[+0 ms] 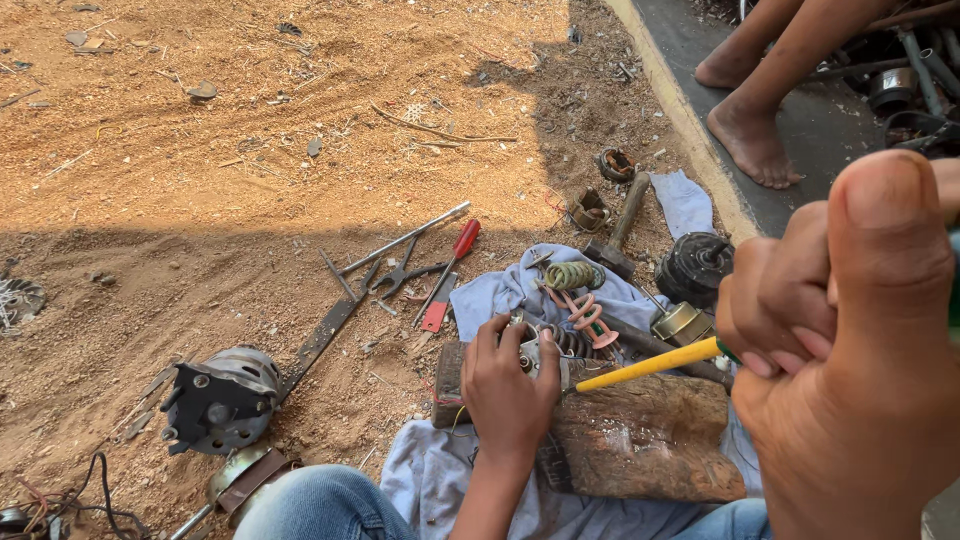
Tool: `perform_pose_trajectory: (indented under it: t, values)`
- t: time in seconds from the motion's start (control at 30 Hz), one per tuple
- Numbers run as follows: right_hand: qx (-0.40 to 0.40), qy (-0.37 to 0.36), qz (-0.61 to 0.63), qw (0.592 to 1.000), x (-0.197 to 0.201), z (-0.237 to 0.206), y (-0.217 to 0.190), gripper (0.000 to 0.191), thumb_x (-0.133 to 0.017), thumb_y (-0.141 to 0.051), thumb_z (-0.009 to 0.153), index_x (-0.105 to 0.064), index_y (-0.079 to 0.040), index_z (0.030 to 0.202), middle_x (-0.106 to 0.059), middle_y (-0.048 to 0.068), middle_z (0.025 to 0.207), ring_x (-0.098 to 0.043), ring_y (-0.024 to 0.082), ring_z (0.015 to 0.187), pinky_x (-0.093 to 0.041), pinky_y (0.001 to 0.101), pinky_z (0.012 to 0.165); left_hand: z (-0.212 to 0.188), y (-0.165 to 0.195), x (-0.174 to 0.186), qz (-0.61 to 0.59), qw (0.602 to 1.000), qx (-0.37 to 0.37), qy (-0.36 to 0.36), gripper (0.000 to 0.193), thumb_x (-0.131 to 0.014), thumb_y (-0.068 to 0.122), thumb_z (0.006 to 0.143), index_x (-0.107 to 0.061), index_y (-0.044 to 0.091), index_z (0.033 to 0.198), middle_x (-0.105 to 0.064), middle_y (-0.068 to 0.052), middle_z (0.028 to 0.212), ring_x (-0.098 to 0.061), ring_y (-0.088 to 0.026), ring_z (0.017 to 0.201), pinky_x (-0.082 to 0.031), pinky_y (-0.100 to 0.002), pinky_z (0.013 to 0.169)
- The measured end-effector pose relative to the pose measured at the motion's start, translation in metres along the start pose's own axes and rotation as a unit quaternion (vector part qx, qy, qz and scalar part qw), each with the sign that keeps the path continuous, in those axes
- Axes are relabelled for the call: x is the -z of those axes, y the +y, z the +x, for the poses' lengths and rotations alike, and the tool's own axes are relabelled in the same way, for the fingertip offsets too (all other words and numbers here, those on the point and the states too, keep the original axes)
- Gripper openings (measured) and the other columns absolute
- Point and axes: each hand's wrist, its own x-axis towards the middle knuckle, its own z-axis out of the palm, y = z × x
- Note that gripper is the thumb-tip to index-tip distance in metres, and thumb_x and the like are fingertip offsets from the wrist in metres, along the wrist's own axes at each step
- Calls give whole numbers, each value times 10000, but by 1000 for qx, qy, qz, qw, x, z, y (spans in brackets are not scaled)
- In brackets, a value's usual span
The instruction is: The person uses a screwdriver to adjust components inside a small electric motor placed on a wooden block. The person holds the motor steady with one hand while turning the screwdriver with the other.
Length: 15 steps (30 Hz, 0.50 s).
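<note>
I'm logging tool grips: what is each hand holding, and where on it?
The right hand grips a yellow-shafted tool by its handle end. The left hand presses a small metal part from above onto the log.

My left hand [508,385] rested on a small metal part [545,352] atop the wooden block [640,435], fingers curled over it. My right hand [850,350], close to the camera, gripped a yellow-shafted screwdriver [650,365] whose tip touched that part. A grey cloth [500,290] lay beneath, with a red-handled screwdriver [450,268], pliers [400,275] and a hammer [620,230] on the dirt nearby.
</note>
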Motion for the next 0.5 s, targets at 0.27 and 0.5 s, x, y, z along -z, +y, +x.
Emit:
perform_pose_trajectory:
  t: [0.27,0.5]
  values:
    - [-96,-112,1,989,17,14,2,540,-455,-175,1049,-278,-105,544,-249,-12,482,-249,110,453,-233,315,452,4,-8,1,-12,999,-48,-1,271,-612,188,1002,-700,-22,852,-723,-198,1104,-678,-366,967,-532,-471,821]
    - [-87,-253,112,957,73,36,28,498,-507,-93,1029,-337,-97,562,-362,18,478,-323,121,425,-294,312,445,3,-14,-3,-7,998,-59,-11,242,-599,174,1002,-715,-16,906,-732,-197,1116,-674,-390,994,-532,-479,820]
